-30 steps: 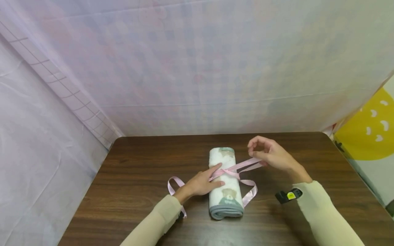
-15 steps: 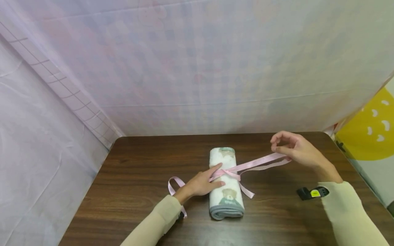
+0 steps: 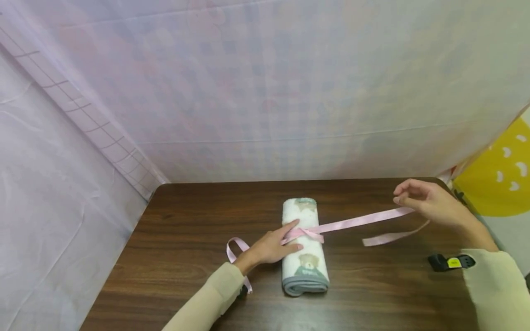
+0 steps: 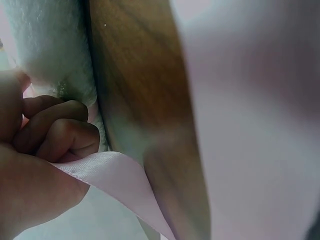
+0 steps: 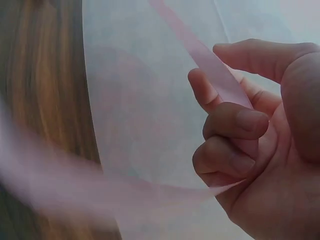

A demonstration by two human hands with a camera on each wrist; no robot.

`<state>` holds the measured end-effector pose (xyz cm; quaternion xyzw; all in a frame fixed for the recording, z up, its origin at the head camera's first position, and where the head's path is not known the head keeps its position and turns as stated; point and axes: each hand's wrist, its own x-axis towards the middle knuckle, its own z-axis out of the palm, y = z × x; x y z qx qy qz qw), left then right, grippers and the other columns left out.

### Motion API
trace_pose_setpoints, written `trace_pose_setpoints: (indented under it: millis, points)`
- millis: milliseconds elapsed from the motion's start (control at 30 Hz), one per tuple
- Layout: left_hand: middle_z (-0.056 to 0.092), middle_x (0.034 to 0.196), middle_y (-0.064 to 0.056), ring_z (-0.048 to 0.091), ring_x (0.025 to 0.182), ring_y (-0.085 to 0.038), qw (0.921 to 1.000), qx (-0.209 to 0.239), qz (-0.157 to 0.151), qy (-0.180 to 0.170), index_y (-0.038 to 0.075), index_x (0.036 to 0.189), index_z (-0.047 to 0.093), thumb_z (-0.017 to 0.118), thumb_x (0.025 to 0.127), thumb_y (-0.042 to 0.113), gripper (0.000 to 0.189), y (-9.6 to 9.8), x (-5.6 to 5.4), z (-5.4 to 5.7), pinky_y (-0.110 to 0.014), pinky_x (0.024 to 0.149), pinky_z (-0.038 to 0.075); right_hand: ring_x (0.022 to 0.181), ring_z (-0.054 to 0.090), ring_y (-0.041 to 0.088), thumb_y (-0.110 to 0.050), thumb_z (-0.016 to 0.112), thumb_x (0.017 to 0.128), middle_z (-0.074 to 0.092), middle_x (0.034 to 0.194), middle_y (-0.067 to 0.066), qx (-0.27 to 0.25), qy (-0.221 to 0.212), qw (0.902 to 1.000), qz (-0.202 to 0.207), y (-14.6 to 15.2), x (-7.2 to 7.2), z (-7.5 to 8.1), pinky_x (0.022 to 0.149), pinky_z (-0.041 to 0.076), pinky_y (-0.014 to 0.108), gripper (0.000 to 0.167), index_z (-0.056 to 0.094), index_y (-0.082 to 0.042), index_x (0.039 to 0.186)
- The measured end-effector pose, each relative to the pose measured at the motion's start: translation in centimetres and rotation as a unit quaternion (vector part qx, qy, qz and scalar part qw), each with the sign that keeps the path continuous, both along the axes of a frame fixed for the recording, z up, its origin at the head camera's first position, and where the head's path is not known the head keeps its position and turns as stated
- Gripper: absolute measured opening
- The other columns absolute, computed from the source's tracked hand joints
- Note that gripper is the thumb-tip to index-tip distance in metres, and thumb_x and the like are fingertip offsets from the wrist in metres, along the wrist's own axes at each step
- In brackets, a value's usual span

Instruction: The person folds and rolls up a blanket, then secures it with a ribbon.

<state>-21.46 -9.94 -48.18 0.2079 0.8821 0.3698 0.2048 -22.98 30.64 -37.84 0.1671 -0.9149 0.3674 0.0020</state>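
Note:
A rolled white towel (image 3: 305,262) with bear prints and grey-green edging lies lengthwise on the table. A pink ribbon (image 3: 360,222) wraps its middle and crosses over itself on top. My left hand (image 3: 268,247) steadies the roll from the left, thumb and index finger spread on it near the crossing. In the left wrist view its other fingers (image 4: 70,125) curl round the ribbon's left tail. Off to the right, my right hand (image 3: 439,204) grips the other tail, drawn out straight; the right wrist view shows the lower fingers (image 5: 230,120) folded over it, with a loose end trailing.
The brown wooden table (image 3: 186,211) backs onto a pale curtain (image 3: 265,92), with white sheeting (image 3: 49,193) at the left. A yellow patterned panel (image 3: 497,184) hangs at the right. A black strap (image 3: 451,262) sits at the right wrist.
My right hand has moved right, pulling the ribbon longer and straighter. The short end beside the towel has slid away and now dangles near that hand. My left hand has stayed put.

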Motion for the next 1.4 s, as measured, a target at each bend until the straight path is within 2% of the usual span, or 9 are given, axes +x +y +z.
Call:
trace_pose_setpoints:
  millis: [300, 400, 500, 567, 767, 933, 1100, 1200, 1400]
  points:
    - [0.055, 0.142, -0.013, 0.057, 0.123, -0.025, 0.9986, 0.052, 0.01, 0.006, 0.029, 0.155, 0.033, 0.065, 0.092, 0.052, 0.074, -0.6, -0.2, 0.0, -0.043, 0.1, 0.048, 0.078, 0.063, 0.006, -0.003, 0.065, 0.093, 0.07, 0.087, -0.002, 0.021, -0.047, 0.9974, 0.05, 0.9, 0.2, -1.9, 0.067, 0.049, 0.021, 0.012, 0.063, -0.006, 0.105]
    - [0.07, 0.11, -0.01, 0.065, 0.092, -0.016, 0.9949, 0.095, 0.027, -0.022, 0.025, 0.152, 0.038, 0.067, 0.092, 0.048, 0.071, -0.9, -0.4, 0.3, -0.032, 0.078, 0.054, 0.082, 0.064, 0.004, -0.006, 0.063, 0.095, 0.071, 0.094, 0.002, 0.042, -0.094, 0.9926, 0.065, 1.2, 0.3, -2.6, 0.069, 0.05, 0.024, 0.017, 0.061, -0.002, 0.111]
    - [0.067, 0.077, -0.008, 0.057, 0.063, -0.011, 0.9887, 0.14, 0.031, -0.043, 0.021, 0.149, 0.042, 0.064, 0.096, 0.039, 0.06, -1.2, -0.6, 0.5, -0.024, 0.057, 0.046, 0.085, 0.065, 0.005, -0.012, 0.062, 0.097, 0.072, 0.099, 0.004, 0.053, -0.147, 0.984, 0.084, 1.6, 0.5, -3.4, 0.07, 0.051, 0.025, 0.022, 0.06, 0.0, 0.115]
    - [0.062, 0.067, -0.008, 0.051, 0.057, -0.012, 0.9867, 0.155, 0.029, -0.038, 0.019, 0.148, 0.043, 0.061, 0.099, 0.033, 0.054, -1.4, -0.7, 0.5, -0.023, 0.055, 0.04, 0.084, 0.064, 0.006, -0.013, 0.061, 0.098, 0.071, 0.098, 0.004, 0.052, -0.167, 0.9792, 0.103, 1.9, 0.6, -4.0, 0.071, 0.05, 0.026, 0.025, 0.059, 0.001, 0.117]
    - [0.063, 0.071, -0.014, 0.05, 0.06, -0.015, 0.9843, 0.172, 0.031, -0.024, 0.016, 0.147, 0.043, 0.062, 0.098, 0.018, 0.054, -2.2, -0.8, 0.5, -0.024, 0.06, 0.041, 0.078, 0.063, 0.012, -0.005, 0.06, 0.096, 0.069, 0.084, 0.005, 0.014, -0.137, 0.9823, 0.127, 2.9, 1.0, -5.5, 0.068, 0.049, 0.024, 0.022, 0.058, 0.003, 0.116]
    - [0.066, 0.074, -0.017, 0.053, 0.062, -0.019, 0.9862, 0.161, 0.038, -0.009, 0.014, 0.148, 0.042, 0.063, 0.097, 0.013, 0.055, -2.5, -0.8, 0.5, -0.024, 0.065, 0.041, 0.078, 0.063, 0.012, -0.007, 0.063, 0.096, 0.07, 0.083, 0.005, 0.005, -0.123, 0.9896, 0.074, 3.2, 1.3, -6.6, 0.07, 0.048, 0.021, 0.018, 0.06, 0.001, 0.112]
    - [0.065, 0.075, -0.022, 0.055, 0.067, -0.042, 0.9844, 0.17, 0.046, -0.009, 0.006, 0.146, 0.044, 0.062, 0.095, 0.006, 0.054, -2.9, -0.2, 2.0, -0.023, 0.062, 0.038, 0.076, 0.061, 0.011, -0.008, 0.064, 0.095, 0.07, 0.082, 0.007, -0.017, -0.125, 0.9913, 0.038, 3.3, 1.5, -7.7, 0.069, 0.046, 0.022, 0.018, 0.06, 0.001, 0.11]
    - [0.066, 0.074, -0.02, 0.052, 0.059, -0.033, 0.9839, 0.172, 0.047, -0.009, 0.004, 0.144, 0.045, 0.063, 0.095, 0.006, 0.053, -3.3, -0.2, 2.3, -0.023, 0.057, 0.036, 0.073, 0.059, 0.011, -0.006, 0.063, 0.095, 0.069, 0.08, 0.009, -0.035, -0.131, 0.9903, 0.033, 3.3, 1.6, -8.4, 0.065, 0.044, 0.024, 0.019, 0.058, 0.003, 0.11]
    - [0.065, 0.072, -0.001, 0.036, 0.042, -0.006, 0.9828, 0.173, 0.056, -0.034, 0.01, 0.142, 0.048, 0.065, 0.097, 0.019, 0.049, -4.5, -1.4, -0.6, -0.02, 0.038, 0.03, 0.069, 0.056, 0.008, -0.002, 0.063, 0.094, 0.068, 0.076, 0.004, -0.031, -0.12, 0.9915, 0.041, 3.1, 1.5, -9.7, 0.062, 0.04, 0.023, 0.014, 0.058, 0.003, 0.106]
